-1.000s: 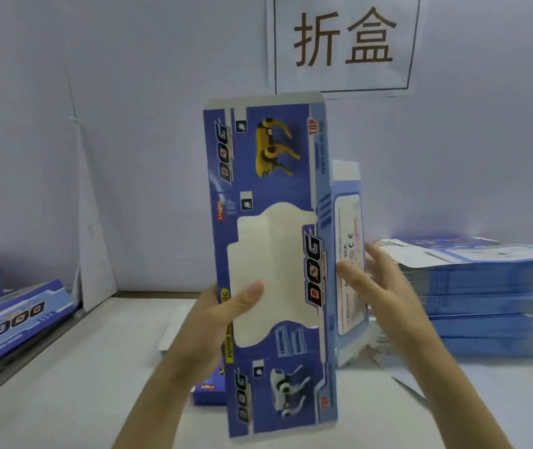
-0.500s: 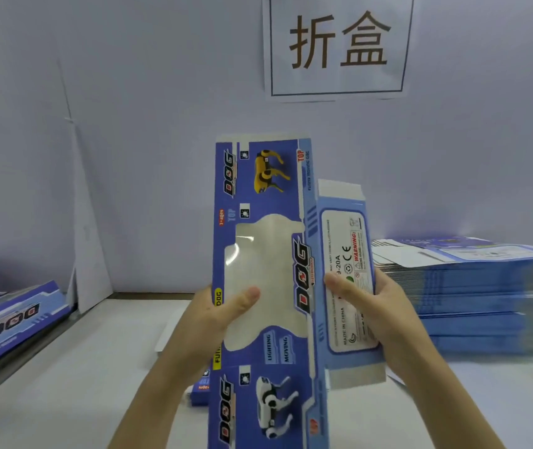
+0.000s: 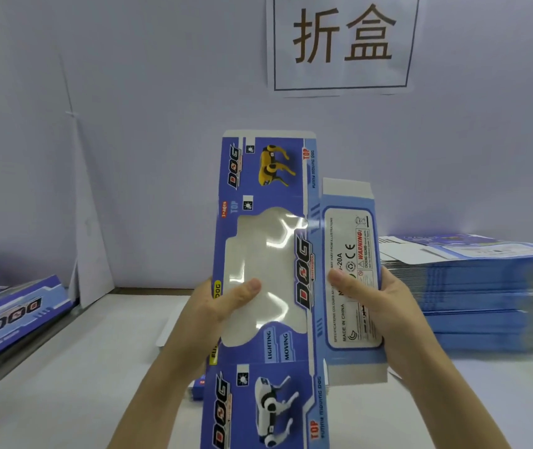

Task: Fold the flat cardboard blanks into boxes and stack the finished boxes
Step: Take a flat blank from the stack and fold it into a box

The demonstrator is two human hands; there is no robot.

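A tall stack of flat blanks at 3 o'clock waits unfolded and what look like finished boxes lie at 9 o'clock, while at centre you hold one blank upright and barely opened, your left hand pinching its window panel and your right hand its side panel, thumbs in front.

A blank is held upright in the middle, gripped by the left hand and right hand at either side. On the surface, flat blanks are stacked at right, boxes laid at left, and a sign is hung behind.
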